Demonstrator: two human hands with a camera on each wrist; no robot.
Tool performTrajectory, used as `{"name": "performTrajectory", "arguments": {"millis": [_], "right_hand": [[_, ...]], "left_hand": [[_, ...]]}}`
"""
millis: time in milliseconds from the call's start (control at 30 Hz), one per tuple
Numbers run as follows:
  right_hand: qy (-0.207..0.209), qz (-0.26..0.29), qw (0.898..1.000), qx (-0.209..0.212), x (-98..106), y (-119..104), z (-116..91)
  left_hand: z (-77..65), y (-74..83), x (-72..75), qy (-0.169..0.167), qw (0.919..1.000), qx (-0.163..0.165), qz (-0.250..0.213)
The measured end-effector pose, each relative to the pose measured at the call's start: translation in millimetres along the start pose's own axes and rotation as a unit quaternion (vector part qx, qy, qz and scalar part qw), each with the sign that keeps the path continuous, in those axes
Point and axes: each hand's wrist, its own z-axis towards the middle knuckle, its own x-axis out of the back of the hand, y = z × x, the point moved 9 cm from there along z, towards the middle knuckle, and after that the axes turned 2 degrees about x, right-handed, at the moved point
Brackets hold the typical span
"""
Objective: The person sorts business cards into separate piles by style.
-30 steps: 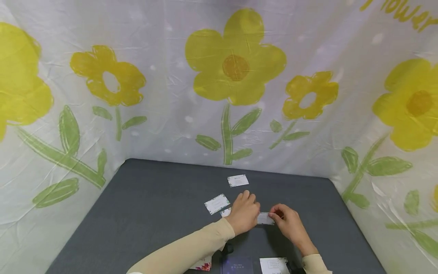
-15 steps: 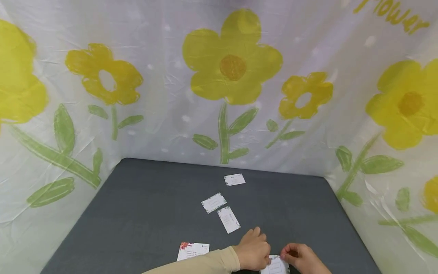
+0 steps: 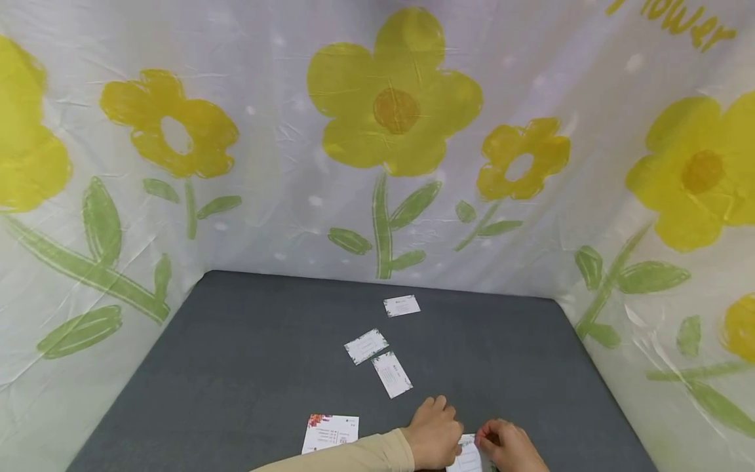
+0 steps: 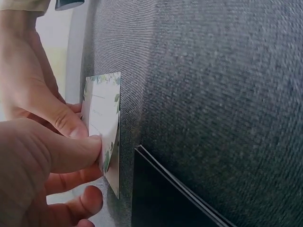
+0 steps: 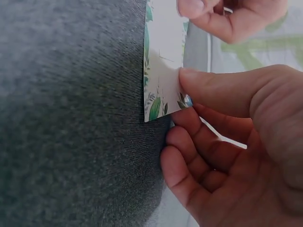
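Note:
A white card with green leaf borders (image 3: pixel 464 457) is between both hands at the front of the table. My left hand (image 3: pixel 433 432) pinches one end between thumb and fingers; in the left wrist view the card (image 4: pixel 104 106) bends slightly at that thumb. Another pale card edge (image 4: pixel 112 183) shows beneath it. My right hand (image 3: pixel 512 448) pinches the other end, its thumb on the face of the card (image 5: pixel 163 71) and the fingers curled behind. The lower part of the card is cut off in the head view.
Three leaf-bordered cards lie farther back: the far card (image 3: pixel 402 305), the middle card (image 3: pixel 366 346) and the near card (image 3: pixel 392 374). A larger card with red flowers (image 3: pixel 331 429) lies left of the sleeve. A black, flat, layered object (image 4: pixel 165 194) is near the left hand.
Both hands have come from mid-table to the front edge with a card, onto the spot where another leaf-bordered card lay. The near card at mid-table is now uncovered. The view has shifted slightly.

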Motion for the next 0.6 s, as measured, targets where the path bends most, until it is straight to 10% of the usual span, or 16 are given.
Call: {"name": "performTrajectory", "arguments": {"millis": [600], "right_hand": [[0.08,-0.069,0.991,-0.083,-0.5,-3.0,-7.8]], "left_hand": [[-2.6,9.5,10.3,0.031,0.9961,-0.01,0.082]]}}
